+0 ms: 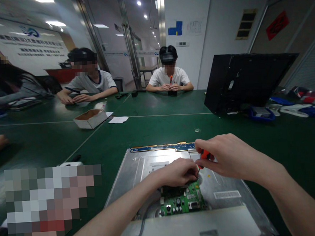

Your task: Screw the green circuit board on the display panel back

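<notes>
A flat metal display panel (pixel 220 185) lies back side up in front of me. My right hand (pixel 226 153) is closed around the red-and-black handle of a screwdriver (pixel 205 155), whose shaft slants down to the top edge of a green circuit board (pixel 182 200). Beside the screwdriver's tip, the curled fingers of my left hand (pixel 178 172) rest close to that same edge of the board. Whatever those fingertips may pinch is hidden. Along the panel's far edge runs a narrow blue circuit board (pixel 162 148). A grey cable (pixel 145 220) passes under my left forearm.
On the green table (pixel 168 128) stand an open cardboard box (pixel 90 118) and a large black monitor housing (pixel 246 82). A paper sheet (pixel 118 119) and a small plastic bag (pixel 197 130) lie nearby. Several people sit around; one across (pixel 169 74) holds a screwdriver. Blue-and-white gloves (pixel 301 109) lie right.
</notes>
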Motion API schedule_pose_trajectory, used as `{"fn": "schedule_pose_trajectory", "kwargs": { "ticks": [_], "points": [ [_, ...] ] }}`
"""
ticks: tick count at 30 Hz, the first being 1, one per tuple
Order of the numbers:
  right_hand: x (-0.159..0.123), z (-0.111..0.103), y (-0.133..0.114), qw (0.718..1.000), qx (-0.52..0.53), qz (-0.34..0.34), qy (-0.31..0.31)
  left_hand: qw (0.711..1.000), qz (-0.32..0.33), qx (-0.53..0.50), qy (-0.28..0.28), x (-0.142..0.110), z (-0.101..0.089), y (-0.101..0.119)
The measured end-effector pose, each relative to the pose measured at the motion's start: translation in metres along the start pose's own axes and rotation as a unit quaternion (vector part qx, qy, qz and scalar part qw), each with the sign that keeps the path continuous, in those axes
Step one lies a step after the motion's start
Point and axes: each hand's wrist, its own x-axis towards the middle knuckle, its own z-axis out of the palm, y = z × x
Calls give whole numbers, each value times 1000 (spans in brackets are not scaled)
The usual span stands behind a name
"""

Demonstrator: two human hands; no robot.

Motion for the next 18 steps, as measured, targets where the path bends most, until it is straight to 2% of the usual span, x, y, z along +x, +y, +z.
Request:
{"fn": "schedule_pose_trajectory", "kwargs": {
  "ticks": [14,18],
  "points": [
    [1,-2,-1,1000,-6,14,0,1000,3,-9,2,-1,-1,2],
    [-1,-4,3,1000,7,14,19,1000,-2,-13,9,-2,-1,2]
  ]
}}
